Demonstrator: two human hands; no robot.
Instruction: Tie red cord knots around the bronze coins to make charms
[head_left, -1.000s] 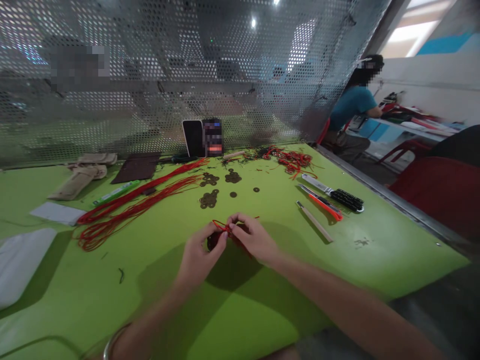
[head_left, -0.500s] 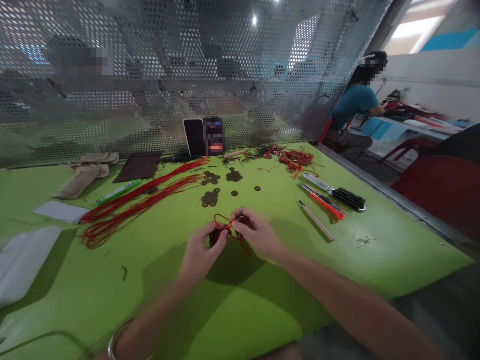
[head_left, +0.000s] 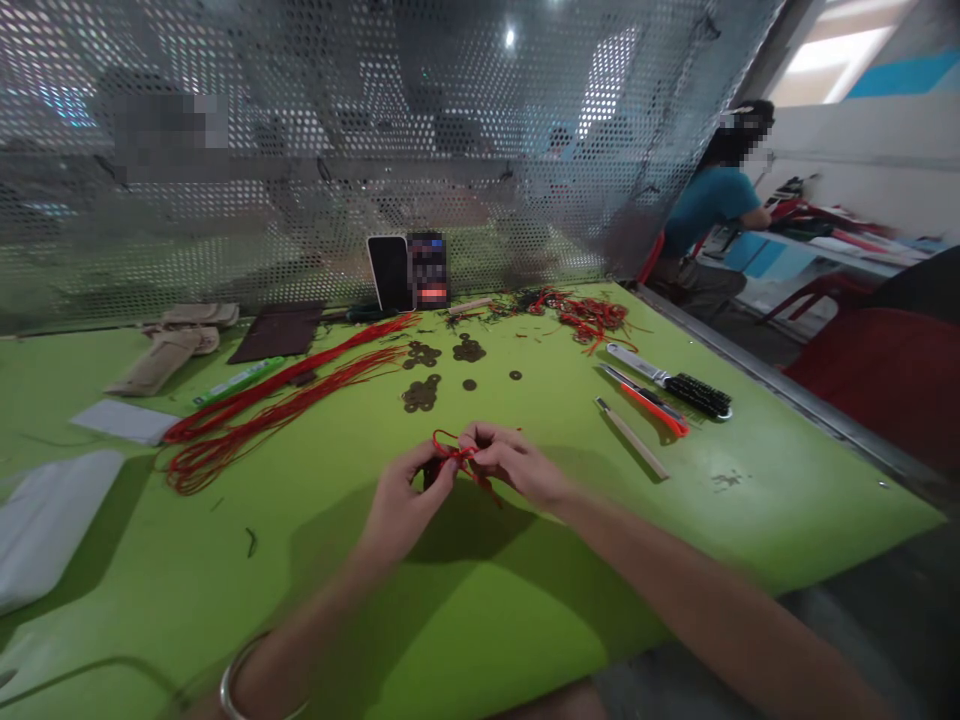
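Observation:
Over the middle of the green table, my left hand and my right hand meet, both pinching a thin red cord that forms a small loop above my fingertips. A dark round piece, hard to make out, sits just under my left fingers. Behind my hands lie small heaps of dark coins and two long bundles of red cord.
To the right lie a black-handled knife, an orange cutter and a wooden stick. A phone leans on the perforated metal screen. Red scraps lie far right. A seated person in a teal shirt works beyond the table.
My hands stayed in place while the red cord's loop grew and rose above my fingertips. My right hand's fingers shifted slightly towards the left hand.

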